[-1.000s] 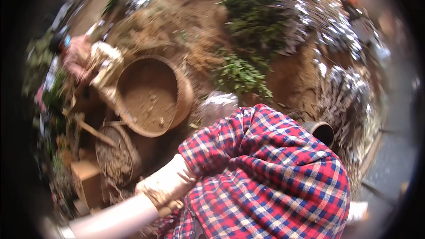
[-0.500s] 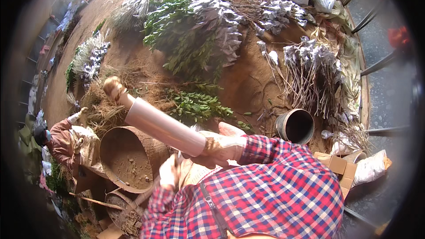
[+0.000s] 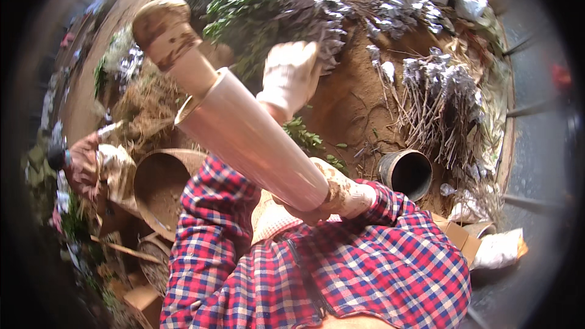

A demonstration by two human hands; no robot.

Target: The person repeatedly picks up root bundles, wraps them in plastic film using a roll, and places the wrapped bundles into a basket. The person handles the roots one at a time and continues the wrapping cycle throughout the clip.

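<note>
My right hand (image 3: 344,189), in a soiled pale glove, grips the lower end of a shiny, translucent roll of plastic film (image 3: 253,137). The roll slants up and to the left across my chest. From its far end sticks a pale core end (image 3: 167,33) with brown smears. My left hand (image 3: 289,76), in a whitish glove, is stretched out beyond the roll, in front of the leafy bundle. Its fingers look curled in, with some blur; what they hold, if anything, is hidden. The roll covers part of my left forearm.
Leafy green branches (image 3: 244,0) with pale wrapped ends lie ahead. A bundle of bare, wrapped stems (image 3: 442,97) is at right, near a dark bucket (image 3: 409,173). At left are a large brown drum (image 3: 161,186) and another person (image 3: 88,167). A cardboard box (image 3: 460,237) stands right.
My left hand has swung from beside my waist, up and forward past the roll. The roll has come closer to the view, its lower end shifted right with my right hand.
</note>
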